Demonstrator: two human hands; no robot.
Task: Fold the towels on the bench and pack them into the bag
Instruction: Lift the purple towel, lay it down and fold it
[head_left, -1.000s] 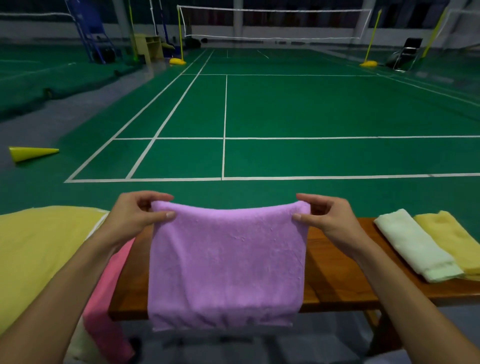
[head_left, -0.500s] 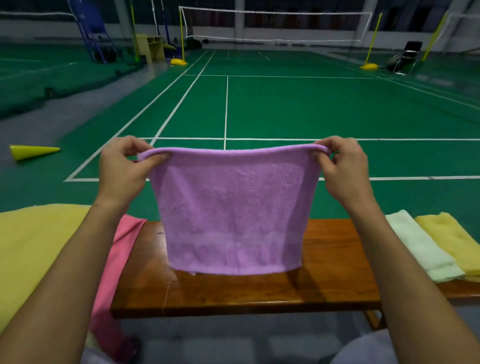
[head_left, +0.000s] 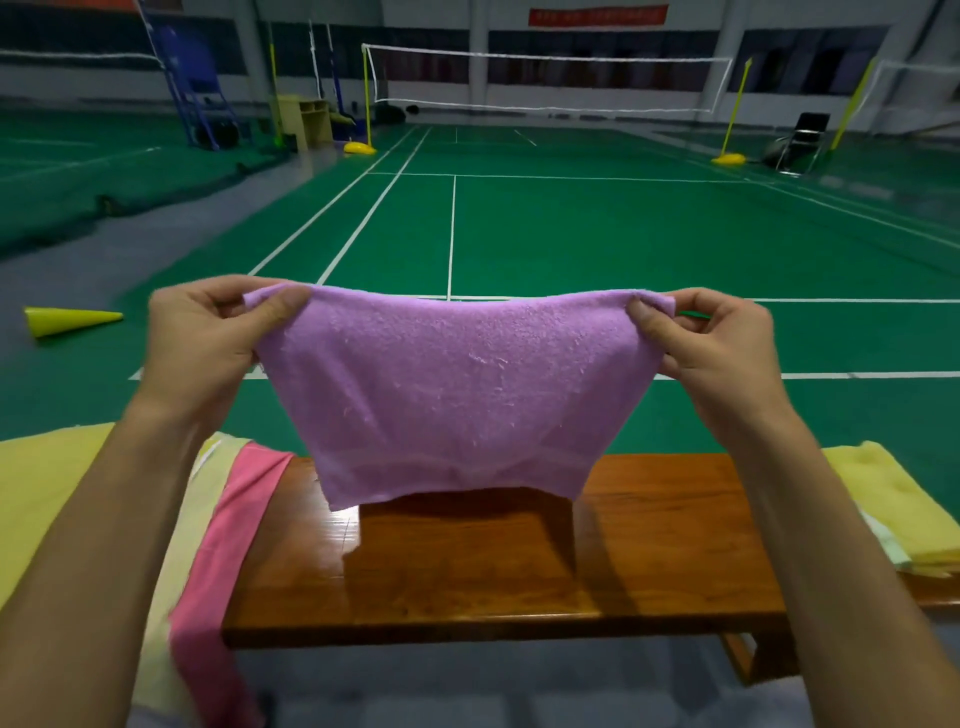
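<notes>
The soft purple terry towel (head_left: 457, 395) rides higher than half a second ago: its lower hem now hangs clear above the glossy brown wooden counter (head_left: 649, 525), throwing a dark shadow on the wood, where before it hung nearer the surface. Both hands are pinching it. The left hand (head_left: 208, 338) grips the top left corner between thumb and fingers, the right hand (head_left: 722, 353) grips the top right corner the same way, and the top edge sags slightly between them. The view has tipped up too, so the net (head_left: 545, 78) at the far end of the green court shows more fully.

Count time: one purple towel in the air. One pink cloth (head_left: 228, 545) draped over the left end of the counter, just beside a large pale yellow fabric (head_left: 47, 493). At the right end, one folded yellow towel (head_left: 893, 499), with a pale green edge (head_left: 891, 545) peeking out beside the right forearm. One yellow cone (head_left: 67, 319) lies on its side on the floor to the left.
</notes>
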